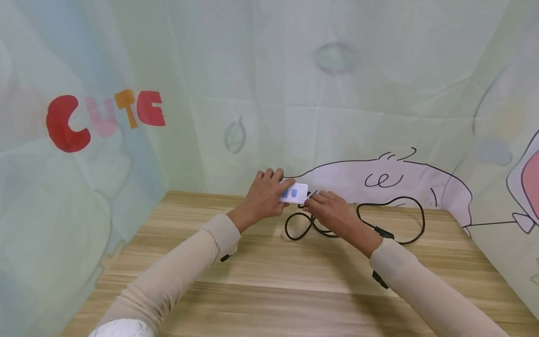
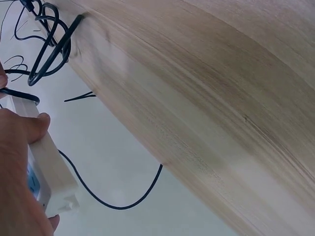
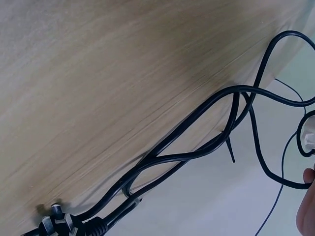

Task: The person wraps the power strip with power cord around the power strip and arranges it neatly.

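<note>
A white power strip with blue socket faces is held above the back of the table. My left hand grips its left part, thumb along one side in the left wrist view, where the strip's pale side shows. At the strip's right end, my right hand pinches the black cord. The cord passes across that end of the strip in both wrist views. Its loose loops lie on the table below and to the right of the hands. A black plug with metal prongs sits among them; the right fingertips are partly cut off.
The wood-grain table ends at a pale printed curtain behind the hands. More curtain, with coloured letters, stands on the left. One cord loop rests near the back right edge.
</note>
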